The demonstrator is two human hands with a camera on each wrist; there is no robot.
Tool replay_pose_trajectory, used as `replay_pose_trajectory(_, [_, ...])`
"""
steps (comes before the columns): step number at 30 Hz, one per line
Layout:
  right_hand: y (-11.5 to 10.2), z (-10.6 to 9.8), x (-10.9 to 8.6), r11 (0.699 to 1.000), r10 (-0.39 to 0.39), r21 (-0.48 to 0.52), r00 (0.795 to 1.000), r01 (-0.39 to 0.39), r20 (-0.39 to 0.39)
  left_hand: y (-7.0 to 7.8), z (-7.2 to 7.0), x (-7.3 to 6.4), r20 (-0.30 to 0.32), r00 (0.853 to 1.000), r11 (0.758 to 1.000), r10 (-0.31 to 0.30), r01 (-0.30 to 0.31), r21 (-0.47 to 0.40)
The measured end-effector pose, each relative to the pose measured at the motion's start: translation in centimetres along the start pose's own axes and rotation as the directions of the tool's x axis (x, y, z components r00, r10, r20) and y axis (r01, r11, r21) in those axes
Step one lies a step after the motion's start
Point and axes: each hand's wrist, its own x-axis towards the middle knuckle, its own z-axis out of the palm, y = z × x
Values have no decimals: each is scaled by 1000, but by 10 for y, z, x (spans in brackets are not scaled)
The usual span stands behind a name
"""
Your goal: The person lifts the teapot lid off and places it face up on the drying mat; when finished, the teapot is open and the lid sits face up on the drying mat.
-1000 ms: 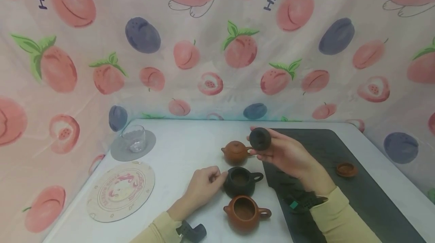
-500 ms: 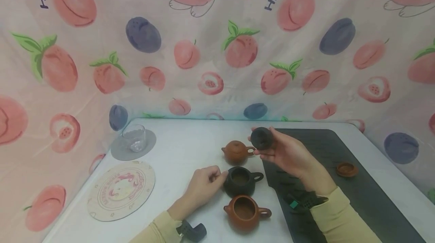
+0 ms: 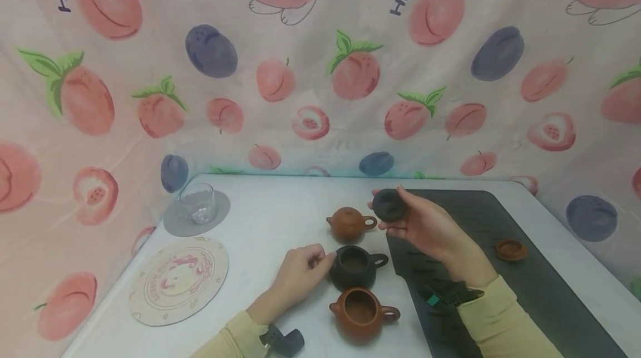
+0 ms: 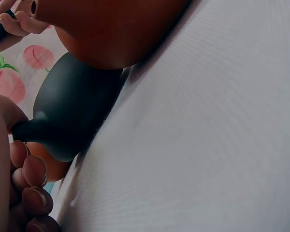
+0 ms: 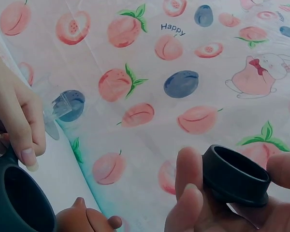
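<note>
My left hand [image 3: 300, 274] pinches the spout of the black teapot [image 3: 345, 279] between thumb and curled index finger; the left wrist view shows this spout [image 4: 31, 130] close up. The pot stands upright without a lid on it. In my right hand [image 3: 430, 230] is a small black teapot lid [image 3: 389, 205], held up by the fingertips and thumb. The right wrist view shows the lid's hollow rim [image 5: 239, 169]. Behind the black pot sits a lidded brown teapot [image 3: 346, 225]. Nearer me stands a lidless reddish-brown teapot [image 3: 356, 316].
A dark tea tray [image 3: 506, 285] covers the right side of the white table [image 3: 270, 207], with a brown lid [image 3: 511, 249] lying on it. At left are a glass cup [image 3: 197, 202] on a grey coaster [image 3: 172, 221] and a round patterned mat [image 3: 177, 283].
My right hand has shifted slightly to the right with the black lid, and the lid has turned a little in the fingers. The left hand and the teapots stay put.
</note>
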Motion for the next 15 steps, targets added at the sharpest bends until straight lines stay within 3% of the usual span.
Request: replay_pose_trajectory(15, [-1, 0, -2, 997, 0, -75, 998, -4, -57, -6, 3, 0, -15, 1000, 1000, 23, -23, -5])
